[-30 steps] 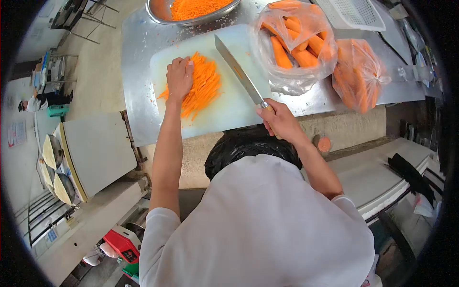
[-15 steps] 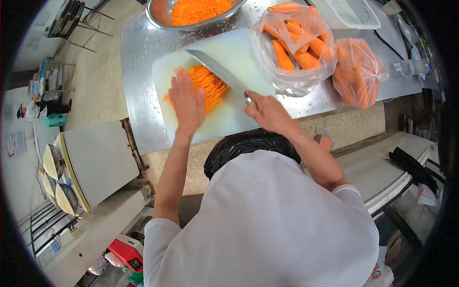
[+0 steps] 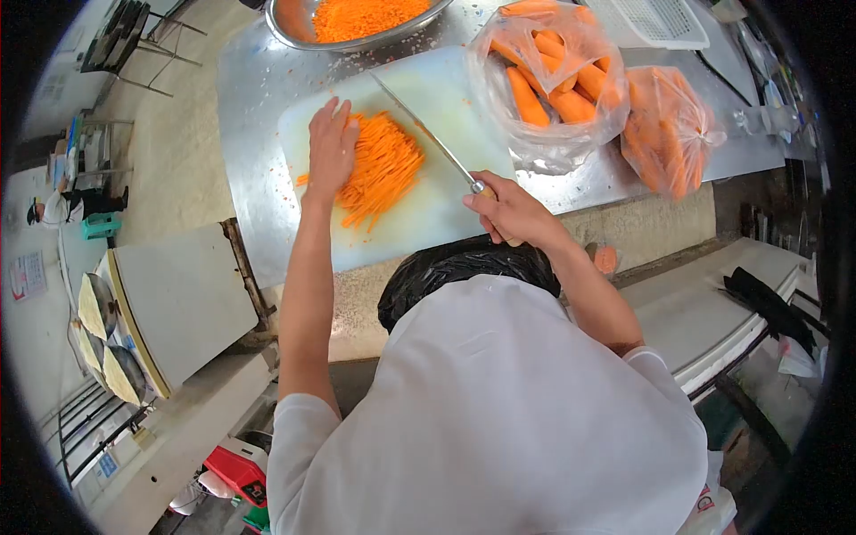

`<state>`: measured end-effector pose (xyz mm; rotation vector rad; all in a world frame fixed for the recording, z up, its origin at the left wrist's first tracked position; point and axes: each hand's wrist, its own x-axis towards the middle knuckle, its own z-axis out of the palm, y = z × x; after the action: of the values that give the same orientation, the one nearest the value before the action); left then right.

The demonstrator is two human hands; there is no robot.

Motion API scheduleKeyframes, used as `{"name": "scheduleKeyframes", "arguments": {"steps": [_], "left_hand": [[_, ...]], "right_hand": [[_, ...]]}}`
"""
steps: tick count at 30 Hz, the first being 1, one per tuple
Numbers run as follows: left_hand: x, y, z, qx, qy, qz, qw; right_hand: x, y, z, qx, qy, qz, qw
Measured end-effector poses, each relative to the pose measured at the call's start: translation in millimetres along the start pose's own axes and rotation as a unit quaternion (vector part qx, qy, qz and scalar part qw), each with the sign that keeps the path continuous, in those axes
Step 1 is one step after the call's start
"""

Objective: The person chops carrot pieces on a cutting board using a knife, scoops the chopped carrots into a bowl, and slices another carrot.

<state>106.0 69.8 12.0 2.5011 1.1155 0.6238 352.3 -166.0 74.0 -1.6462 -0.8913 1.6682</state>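
Note:
A pile of thin carrot strips (image 3: 383, 169) lies on the pale cutting board (image 3: 446, 209). Against the pile's left side rests my left hand (image 3: 332, 147), fingers slightly apart and pointing away from me; it holds nothing that I can see. My right hand (image 3: 513, 212) is wrapped round the wooden handle of a long knife (image 3: 428, 134). The blade slants up and left over the board, right of the strips, with its edge clear of them.
A metal bowl of chopped carrot (image 3: 357, 25) stands at the back. To the right are an open bag of whole carrots (image 3: 553, 85), a tied carrot bag (image 3: 669, 134) and a white basket (image 3: 655, 22). A person (image 3: 67, 207) is far off at the left.
The knife first swung left over the strips, then came back right. My left hand spread flat at the pile's edge, then drew slightly away to the left. The pile looks more gathered.

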Motion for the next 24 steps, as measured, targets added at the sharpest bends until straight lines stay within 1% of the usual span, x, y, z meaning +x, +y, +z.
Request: {"name": "scheduleKeyframes", "arguments": {"steps": [3, 6, 9, 10, 11, 14, 17, 20, 23, 24], "left_hand": [[-2.1, -4.3, -9.4, -0.053, -0.101, -0.017, 0.993], [-19.9, -0.9, -15.5, -0.048, -0.069, 0.003, 0.996], [-29.6, 6.4, -25.1, -0.098, -0.094, -0.058, 0.989], [-38.6, 13.7, -23.6, 0.005, -0.071, -0.03, 0.997], [-49.2, 23.7, -20.4, 0.109, -0.046, 0.0, 0.993], [-76.2, 61.4, -21.7, 0.121, -0.086, 0.032, 0.989], [-91.2, 38.7, 0.4, 0.161, -0.078, -0.026, 0.984], [-80.7, 62.6, -16.9, 0.136, -0.062, 0.028, 0.988], [-25.5, 34.0, -15.5, 0.013, -0.016, 0.063, 0.998], [-3.3, 21.6, -8.6, -0.015, -0.009, 0.049, 0.999]], "right_hand": [[-1.1, -4.3, -0.6, -0.009, 0.0, 0.016, 1.0], [-0.5, -6.6, -2.3, -0.017, 0.012, 0.018, 1.0], [-3.3, -3.3, -1.0, -0.003, 0.014, 0.019, 1.0], [-3.2, -3.7, -1.4, 0.003, 0.014, 0.016, 1.0], [-3.0, -4.2, -1.6, 0.0, 0.014, 0.018, 1.0], [-2.6, -4.6, -3.5, -0.005, 0.015, 0.022, 1.0], [-0.9, -3.1, -2.5, 0.002, 0.009, 0.027, 1.0], [1.8, -3.3, -3.5, 0.007, 0.006, 0.024, 1.0], [0.1, -4.5, -1.6, 0.01, -0.006, 0.025, 1.0], [2.0, -4.5, -2.4, 0.011, -0.01, 0.031, 0.999]]}}
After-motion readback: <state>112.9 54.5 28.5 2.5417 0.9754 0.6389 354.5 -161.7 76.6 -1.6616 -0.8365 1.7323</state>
